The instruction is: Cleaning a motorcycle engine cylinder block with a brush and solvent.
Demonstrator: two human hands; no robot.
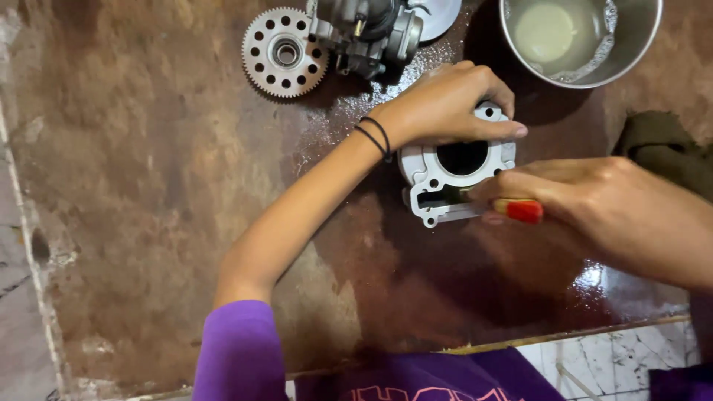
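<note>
Cylinder [454,178]: pale cast-metal block on the brown, wet-looking bench, bore facing straight up toward the camera. Landmark for all positions below.

Handling, judged: rigid, dense for its size, likely oily, so slippery on the flat faces. Safest hold looks like the outer flanges or around the body, not the bore edge or the gasket face. Long axis of the top face runs lower-left to upper-right; bore axis vertical.

Left hand [453,100]: laid over the cylinder's far edge, fingers curled down on the flange, thumb along the right side, pressing it steady.

Right hand [587,200]: fingers closed in a pinch on a tool [520,210] with a red handle; its tip enters the slot on the cylinder's near side. Tip shape hidden.

Beyond the cylinder: carburettor [371,33]; left of that, gear [284,52]. Far right: steel bowl [639,44] of cloudy liquid.
</note>
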